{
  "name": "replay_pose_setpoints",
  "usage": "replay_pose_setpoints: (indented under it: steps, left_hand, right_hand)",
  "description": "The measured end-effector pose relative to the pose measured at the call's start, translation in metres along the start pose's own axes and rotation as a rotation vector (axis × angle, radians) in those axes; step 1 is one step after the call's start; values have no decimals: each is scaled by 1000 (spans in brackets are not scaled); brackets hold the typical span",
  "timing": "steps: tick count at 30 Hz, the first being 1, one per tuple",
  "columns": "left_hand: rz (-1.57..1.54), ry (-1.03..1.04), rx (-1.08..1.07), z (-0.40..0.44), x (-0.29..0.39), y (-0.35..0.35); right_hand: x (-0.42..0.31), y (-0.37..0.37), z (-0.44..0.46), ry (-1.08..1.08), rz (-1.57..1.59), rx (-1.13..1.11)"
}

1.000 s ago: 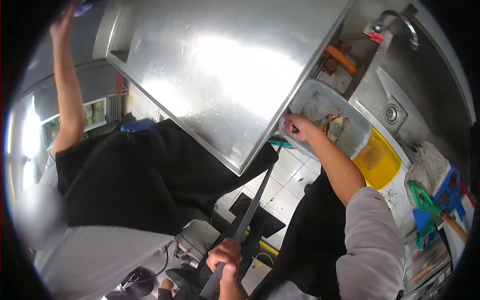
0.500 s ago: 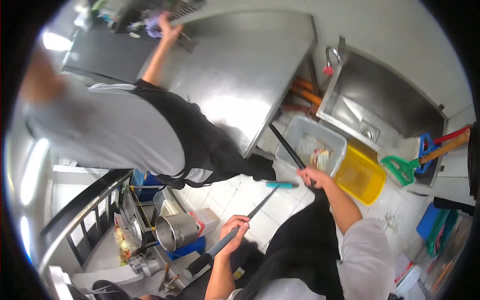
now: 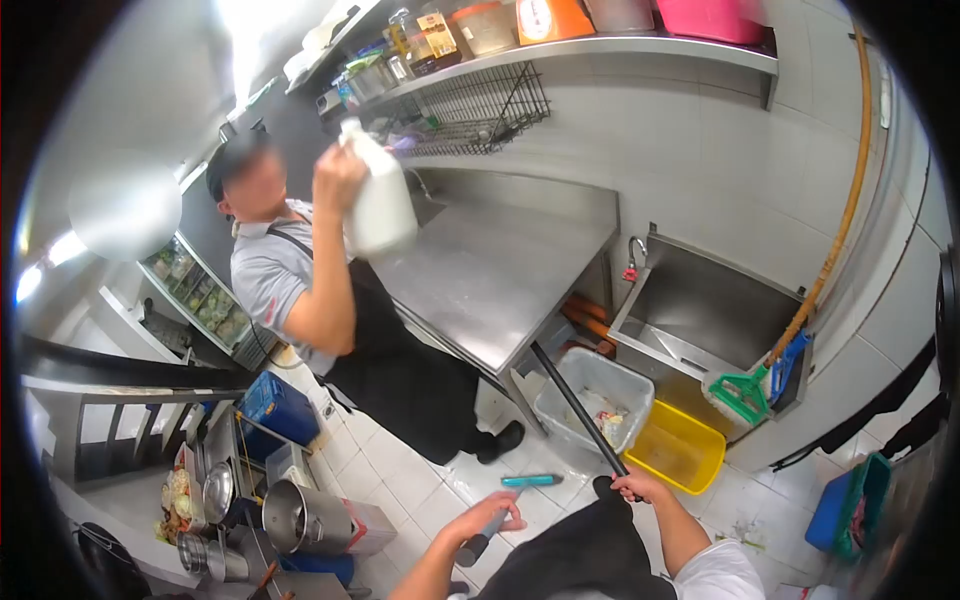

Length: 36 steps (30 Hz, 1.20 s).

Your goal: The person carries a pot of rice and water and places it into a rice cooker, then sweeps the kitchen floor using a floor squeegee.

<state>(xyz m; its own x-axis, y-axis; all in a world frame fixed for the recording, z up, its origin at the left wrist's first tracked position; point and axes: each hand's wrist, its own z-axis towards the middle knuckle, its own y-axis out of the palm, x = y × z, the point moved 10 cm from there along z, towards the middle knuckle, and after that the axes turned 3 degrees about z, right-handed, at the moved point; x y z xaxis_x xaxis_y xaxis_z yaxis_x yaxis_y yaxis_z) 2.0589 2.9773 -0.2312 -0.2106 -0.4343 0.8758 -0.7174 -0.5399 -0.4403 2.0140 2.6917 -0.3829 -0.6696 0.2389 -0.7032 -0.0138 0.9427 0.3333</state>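
Note:
My left hand (image 3: 488,516) is wrapped around the grey handle of a long tool with a narrow teal head (image 3: 532,480), which looks like a floor squeegee. That head rests low over the white floor tiles. My right hand (image 3: 641,486) grips the end of a black pole (image 3: 580,408). The pole slants away across the grey plastic bin (image 3: 553,405) towards the steel table's corner, and I cannot make out what is at its far end. A co-worker in a black apron raises a white jug (image 3: 383,205) in one hand.
The steel table (image 3: 490,270) and a sink (image 3: 720,300) line the wall. A yellow tub (image 3: 680,450) sits beside the grey bin. A green broom (image 3: 742,393) leans at the sink. Left are a steel pot (image 3: 300,515) and blue container (image 3: 278,412); shelf (image 3: 600,50) above.
My view has tilted up, showing the shelf. The co-worker, earlier reaching over the table, now stands upright with the white jug lifted. Both my hands keep their poles.

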Motion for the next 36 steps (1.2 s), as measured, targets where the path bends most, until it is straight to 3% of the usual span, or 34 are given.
replay_pose_setpoints:
  steps: [1, 3, 5, 7, 9, 11, 12, 13, 16, 17, 19, 23, 24, 27, 29, 32, 35, 36]
  left_hand:
    - [-16, -4, -5, -1, -26, 3]
    - [483, -183, -115, 2, -40, 1]
    - [415, -236, -71, 1, -33, -13]
    - [531, -123, -145, 2, -33, -12]
    - [92, -633, -244, -14, -49, -8]
    - [-194, -575, -287, -21, -59, 2]
    - [-365, -663, -349, -25, -59, 6]
    - [-328, -612, -409, -29, -30, 14]
    - [-675, -841, -392, -52, -46, 41]
    - [-658, -857, -432, -58, -42, 52]
    - [-881, -1157, -231, -81, -58, 70]
    - [-679, -1113, -194, -82, -78, 115]
    - [-606, -1154, -83, -78, -53, 123]
    - [-642, -1259, -78, -84, -130, 139]
    - [-594, -1385, -61, -92, -124, 147]
    - [-373, -1343, -203, -93, -69, 145]
    - [27, -1165, -509, -79, 0, 149]
    - [-18, -1167, -531, -80, 13, 154]
  right_hand:
    - [7, -1, -14, 15, -2, 8]
    - [20, -5, -39, 11, 11, 2]
    - [38, -9, -59, 19, -25, -18]
    - [53, -15, -85, 3, -105, 20]
    - [48, -4, -125, -5, -42, 14]
    - [49, 2, -161, 22, 69, 27]
    - [56, 0, -176, 51, 87, 47]
    - [63, -2, -191, 81, 107, 69]
    - [83, -4, -234, 116, 197, 72]
    - [92, -7, -247, 120, 232, 96]
    - [98, -7, -276, 37, 107, 71]
    - [120, -18, -352, 123, 43, 150]
    - [128, -18, -367, 116, 56, 122]
    - [152, -19, -401, 69, 116, 67]
    - [172, -20, -438, 119, 165, 54]
    - [218, -32, -486, 184, 150, 128]
    - [251, -37, -529, 239, 310, 195]
    - [263, -38, -540, 227, 327, 201]
